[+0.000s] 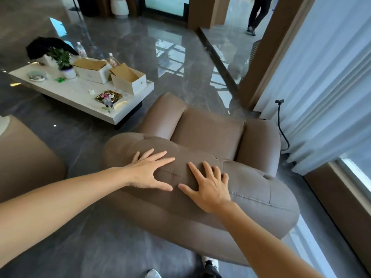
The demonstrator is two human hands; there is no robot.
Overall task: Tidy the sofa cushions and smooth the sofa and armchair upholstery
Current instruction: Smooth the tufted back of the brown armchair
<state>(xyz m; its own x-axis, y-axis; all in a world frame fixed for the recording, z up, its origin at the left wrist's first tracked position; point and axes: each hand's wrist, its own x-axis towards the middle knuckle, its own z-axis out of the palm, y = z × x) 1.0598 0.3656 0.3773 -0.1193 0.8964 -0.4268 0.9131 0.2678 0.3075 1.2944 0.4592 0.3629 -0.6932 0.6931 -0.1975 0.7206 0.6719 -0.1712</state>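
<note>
A: Pretty bright daylight through the sheer curtains (325, 81) on the right, big glare patches on the glossy floor (170, 55).
B: Yeah, fisheye bends the edges, slightly soft overall.

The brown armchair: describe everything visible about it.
The armchair is taupe, leather-like, with plump rounded arms, a flat seat cushion and a padded, stitched backrest nearest the camera. It stands on grey glossy floor beside the white curtain. The left hand and right hand lie flat on the backrest top, fingers spread.
</note>
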